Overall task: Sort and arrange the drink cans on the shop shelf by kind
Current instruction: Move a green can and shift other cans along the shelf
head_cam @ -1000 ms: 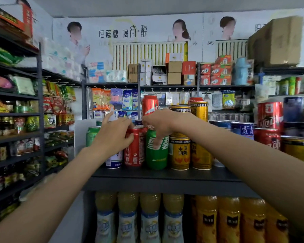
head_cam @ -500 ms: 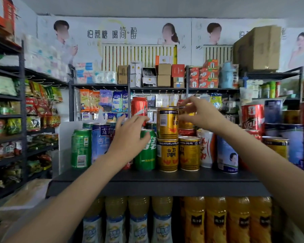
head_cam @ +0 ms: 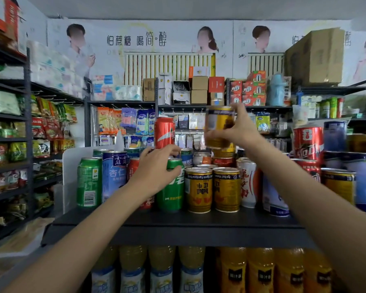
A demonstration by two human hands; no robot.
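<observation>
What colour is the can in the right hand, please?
Gold-yellow can with a dark blue top band; head view.

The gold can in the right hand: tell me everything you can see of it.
The gold can is a short yellow-gold metal can with a dark band near its top rim, blurred by motion so its print is unreadable. The right hand grips it from the right side, upright or nearly so, in the air above the two matching gold cans on the shelf, touching nothing else.
</observation>
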